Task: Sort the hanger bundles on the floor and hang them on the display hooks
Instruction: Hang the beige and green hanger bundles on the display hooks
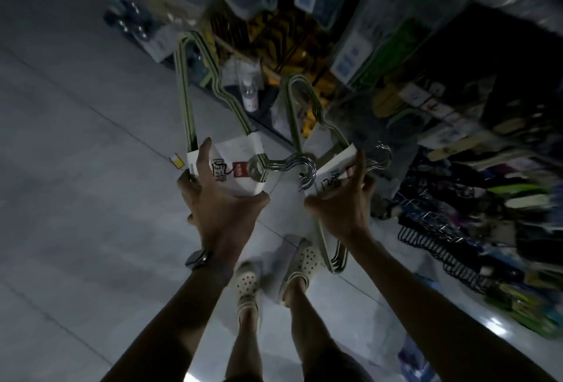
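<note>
Hangers in two bundles hang above the grey tiled floor (pixel 76 168). The left hand (pixel 219 202) curls fingers and thumb round the left bundle of pale green wire hangers (pixel 237 144) at its white printed paper sleeve. The right hand (pixel 341 211) grasps the right bundle of matching hangers (pixel 332 168) the same way. The left bundle's chrome hooks (pixel 289 162) lie between the hands. Blurred stocked shelves (pixel 457 138) line the floor's right edge.

floor (pixel 76 162): grey tiles | on it: cream clogs (pixel 301 261), small yellow tag (pixel 177 162)

Left hand (pixel 219 203) grips left bundle (pixel 240 150), right hand (pixel 341 209) grips right bundle (pixel 329 173).
</note>
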